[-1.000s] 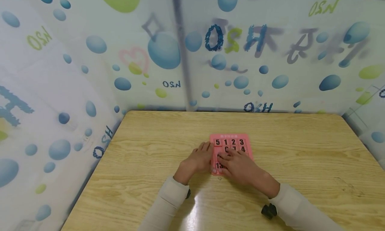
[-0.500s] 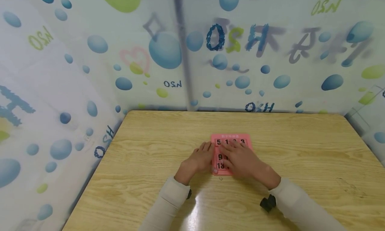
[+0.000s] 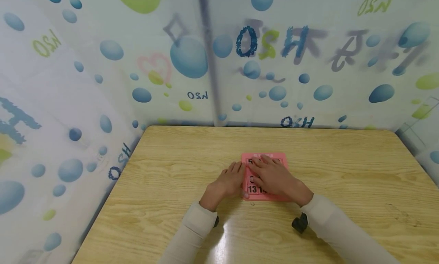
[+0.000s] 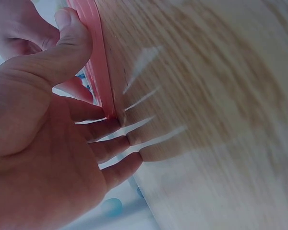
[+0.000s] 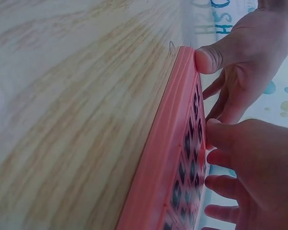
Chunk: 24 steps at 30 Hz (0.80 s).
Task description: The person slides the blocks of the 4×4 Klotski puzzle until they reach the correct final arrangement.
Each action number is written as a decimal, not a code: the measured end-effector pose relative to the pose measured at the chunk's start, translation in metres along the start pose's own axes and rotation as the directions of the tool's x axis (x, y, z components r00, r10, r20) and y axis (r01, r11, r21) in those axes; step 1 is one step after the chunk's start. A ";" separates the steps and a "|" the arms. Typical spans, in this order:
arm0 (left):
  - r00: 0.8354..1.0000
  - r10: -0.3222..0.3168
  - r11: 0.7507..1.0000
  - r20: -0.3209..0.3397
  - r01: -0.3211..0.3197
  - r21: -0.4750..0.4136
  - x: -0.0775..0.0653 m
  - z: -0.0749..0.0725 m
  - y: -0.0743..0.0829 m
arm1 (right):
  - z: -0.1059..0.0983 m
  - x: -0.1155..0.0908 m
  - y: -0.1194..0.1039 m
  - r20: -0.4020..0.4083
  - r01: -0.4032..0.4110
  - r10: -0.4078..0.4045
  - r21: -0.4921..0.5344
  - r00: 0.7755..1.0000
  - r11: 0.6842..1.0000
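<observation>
A pink number sliding puzzle (image 3: 264,197) lies flat on the table, its tiles printed with black numbers. Along its left edge my left hand (image 3: 226,183) rests with fingers straight. The left thumb (image 4: 64,21) presses on the near left corner, and the fingertips reach down beside the frame in the left wrist view. My right hand (image 3: 277,180) spreads over the tiles from the right, hiding most of the middle and upper rows. A 13 tile (image 3: 252,189) shows at the lower left. In the right wrist view, the right fingers (image 5: 223,186) touch the number face, the thumb near the left hand.
The wooden table (image 3: 185,153) reaches back to a wall sheet (image 3: 260,77) printed with blue and green bubbles. Dark wrist camera (image 3: 300,222) hangs under the right sleeve (image 3: 337,222). Light glare (image 3: 221,245) falls on the near tabletop.
My right hand has slid up the tiles, uncovering the lower left numbers and covering the upper rows. The left hand has stayed at the puzzle's left edge.
</observation>
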State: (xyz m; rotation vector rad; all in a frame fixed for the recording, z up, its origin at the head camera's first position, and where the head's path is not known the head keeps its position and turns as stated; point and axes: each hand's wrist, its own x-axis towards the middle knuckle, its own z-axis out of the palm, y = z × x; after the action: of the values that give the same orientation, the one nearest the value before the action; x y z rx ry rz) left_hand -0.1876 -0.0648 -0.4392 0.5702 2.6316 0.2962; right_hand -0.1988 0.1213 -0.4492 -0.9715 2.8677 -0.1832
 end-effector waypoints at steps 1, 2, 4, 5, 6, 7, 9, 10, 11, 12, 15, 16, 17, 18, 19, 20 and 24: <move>1.000 -0.002 1.000 0.002 0.002 0.001 0.000 0.000 0.000 | 0.000 0.001 0.000 0.001 -0.003 0.003 -0.002 1.000 1.000; 1.000 -0.004 1.000 0.003 0.004 0.003 0.000 0.000 0.000 | 0.000 0.001 0.000 -0.001 -0.001 0.001 -0.009 1.000 1.000; 1.000 -0.010 1.000 0.008 0.010 0.004 0.000 0.000 0.000 | 0.001 0.002 0.000 -0.001 -0.002 0.002 -0.017 1.000 1.000; 1.000 -0.012 1.000 0.010 0.012 0.003 0.001 0.000 0.000 | 0.001 0.002 0.000 0.000 -0.002 0.002 -0.021 1.000 1.000; 1.000 -0.013 1.000 0.011 0.013 0.003 0.001 0.000 0.000 | 0.001 0.002 -0.001 -0.002 -0.002 0.002 -0.022 1.000 1.000; 1.000 -0.014 1.000 0.012 0.014 0.003 0.001 0.000 0.001 | 0.001 0.002 -0.001 -0.002 -0.003 0.003 -0.020 1.000 1.000; 1.000 -0.016 1.000 0.014 0.016 0.003 0.001 0.000 0.001 | 0.001 0.002 -0.001 0.001 -0.003 0.003 -0.016 1.000 1.000; 1.000 -0.016 1.000 0.014 0.016 0.002 0.001 0.000 0.001 | 0.001 0.002 -0.001 0.002 -0.003 0.003 -0.015 1.000 1.000; 1.000 -0.017 1.000 0.014 0.017 0.004 0.001 0.000 0.001 | 0.001 0.001 -0.002 0.001 -0.003 0.003 -0.013 1.000 1.000; 1.000 -0.017 1.000 0.014 0.017 0.004 0.001 0.000 0.001 | 0.002 0.001 -0.002 0.000 -0.003 0.002 -0.012 1.000 1.000; 1.000 -0.019 1.000 0.015 0.019 0.003 0.000 0.000 0.001 | 0.003 0.000 -0.002 -0.004 -0.003 0.002 -0.013 1.000 1.000; 1.000 -0.019 1.000 0.014 0.019 0.001 0.000 0.000 0.001 | 0.003 0.000 -0.003 -0.006 -0.002 0.002 -0.014 1.000 1.000; 1.000 -0.019 1.000 0.014 0.019 0.001 0.000 0.000 0.001 | 0.003 0.000 -0.003 -0.009 -0.002 0.002 -0.014 1.000 1.000; 1.000 -0.018 1.000 0.014 0.018 -0.002 0.000 -0.001 0.001 | 0.004 -0.001 -0.003 -0.010 -0.002 0.002 -0.014 1.000 1.000; 1.000 -0.017 1.000 0.014 0.017 -0.003 0.000 -0.001 0.001 | 0.004 -0.001 -0.003 -0.010 -0.002 0.002 -0.014 1.000 1.000; 1.000 -0.016 1.000 0.013 0.017 -0.004 0.000 -0.001 0.001 | 0.004 -0.001 -0.004 -0.010 -0.003 0.003 -0.012 1.000 1.000; 1.000 -0.016 1.000 0.013 0.016 -0.001 0.000 0.000 0.001 | 0.005 -0.001 -0.006 -0.017 -0.009 0.009 -0.011 1.000 1.000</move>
State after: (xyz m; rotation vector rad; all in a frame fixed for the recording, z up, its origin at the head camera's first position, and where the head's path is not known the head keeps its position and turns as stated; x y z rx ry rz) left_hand -0.1875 -0.0643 -0.4388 0.5489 2.6223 0.2882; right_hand -0.1935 0.1173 -0.4535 -0.9637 2.8913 -0.1764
